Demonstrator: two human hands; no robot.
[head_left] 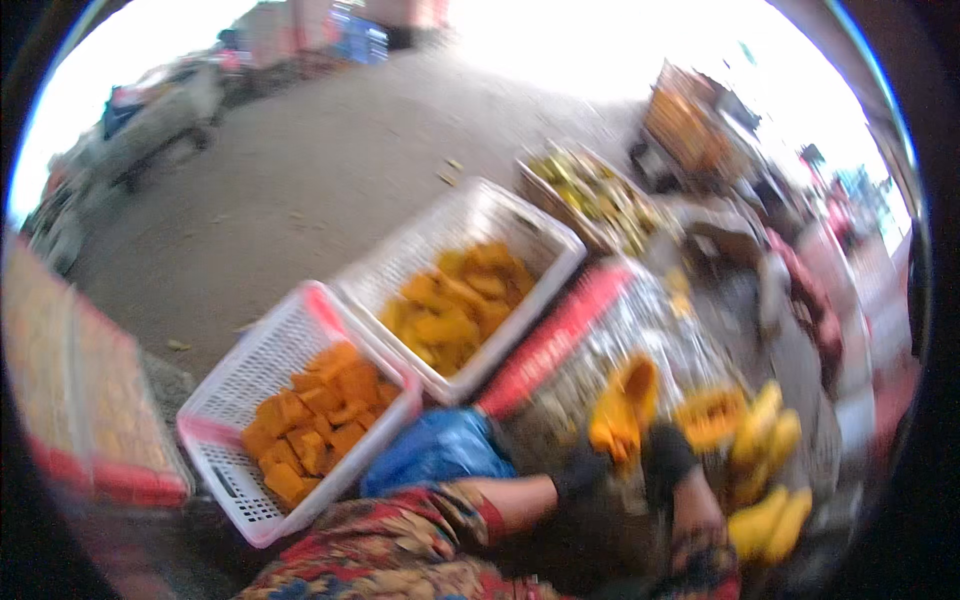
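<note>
A hollowed orange pumpkin piece (pixel 625 405) stands up between my hands, its open cavity facing upward. My left hand (pixel 582 474), in a dark glove, is closed at its lower end. Against its lower right side is my right hand (pixel 668 455), also dark-gloved; motion blur smears the fingers, and I cannot make out any tool in them. To the right lies a cut pumpkin half (pixel 710 418) with its orange inside showing. Several yellow, long-shaped pumpkins (pixel 765 430) are heaped beside it.
A white-and-pink crate (pixel 230 400) holds orange chunks at the left. Behind it, a white crate (pixel 560 235) contains yellow-orange pieces, and another crate (pixel 590 195) greenish-yellow scraps. A blue plastic bag (pixel 440 450) lies by my left forearm. Stacked boxes (pixel 80 370) stand far left.
</note>
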